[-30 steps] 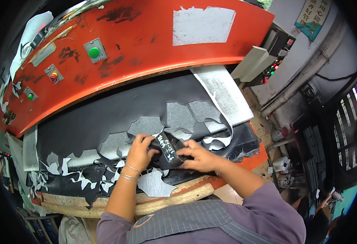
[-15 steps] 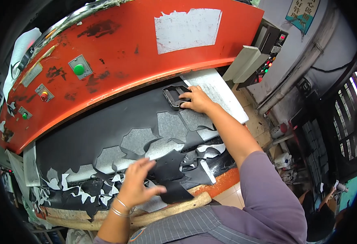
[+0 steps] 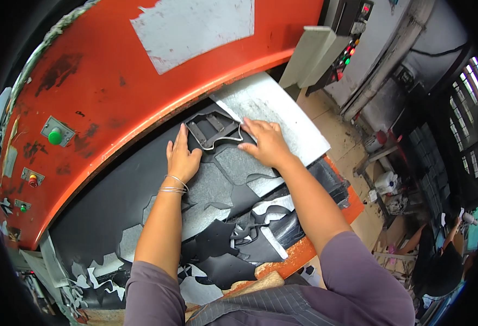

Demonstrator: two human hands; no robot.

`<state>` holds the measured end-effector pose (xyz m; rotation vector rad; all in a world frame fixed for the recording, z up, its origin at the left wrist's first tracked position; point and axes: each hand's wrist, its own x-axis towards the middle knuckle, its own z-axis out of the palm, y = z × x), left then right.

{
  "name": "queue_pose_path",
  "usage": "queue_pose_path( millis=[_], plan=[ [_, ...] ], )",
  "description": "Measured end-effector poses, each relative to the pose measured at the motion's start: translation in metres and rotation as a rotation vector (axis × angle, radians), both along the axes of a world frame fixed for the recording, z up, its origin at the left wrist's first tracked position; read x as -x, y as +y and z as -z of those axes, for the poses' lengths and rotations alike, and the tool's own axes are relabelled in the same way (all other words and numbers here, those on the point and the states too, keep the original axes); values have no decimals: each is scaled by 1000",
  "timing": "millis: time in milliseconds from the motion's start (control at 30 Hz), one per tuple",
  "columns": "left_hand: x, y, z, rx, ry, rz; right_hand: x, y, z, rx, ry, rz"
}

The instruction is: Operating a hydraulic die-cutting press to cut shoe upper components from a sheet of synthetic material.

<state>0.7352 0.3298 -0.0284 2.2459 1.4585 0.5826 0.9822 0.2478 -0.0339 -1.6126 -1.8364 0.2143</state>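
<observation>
A dark metal cutting die (image 3: 214, 132), with a many-cornered outline and crossbars, lies on a black sheet (image 3: 114, 179) near its far right edge. At the die's left side, my left hand (image 3: 182, 158) has its fingers stretched out and close together, the fingertips against or very near the rim. From the right, my right hand (image 3: 266, 142) takes the die's end between thumb and fingers. Grey shaped gaps, where pieces are gone from the sheet, lie just nearer than the die. Black cut pieces (image 3: 216, 239) rest by the near edge, one overlapping another.
An orange machine beam (image 3: 103, 92) with green and red buttons (image 3: 55, 136) spans the far side. A white board (image 3: 288, 114) shows under the sheet at right. Pale scraps (image 3: 95, 277) hang at the near left. A control box (image 3: 353, 43) stands beyond the right end.
My left hand has moved from over the near scraps up to the die's left side. The die has turned, and my right hand has stayed at its right end. The view has shifted.
</observation>
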Motion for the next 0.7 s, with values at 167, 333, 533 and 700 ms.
queue_pose_path(
  millis=[167,333,533,700],
  plan=[
    [-18,-3,-5,-7,-86,4,-20,3,1,-28,-20,-13],
    [-15,-8,-8,-6,-83,14,-19,3,1,23,-13,-23],
    [-14,-13,-10,14,-61,9,-15,-3,1,11,-74,-5],
    [0,-30,-22,-32,79,-20,-4,-3,-3,32,-29,-34]
  ],
)
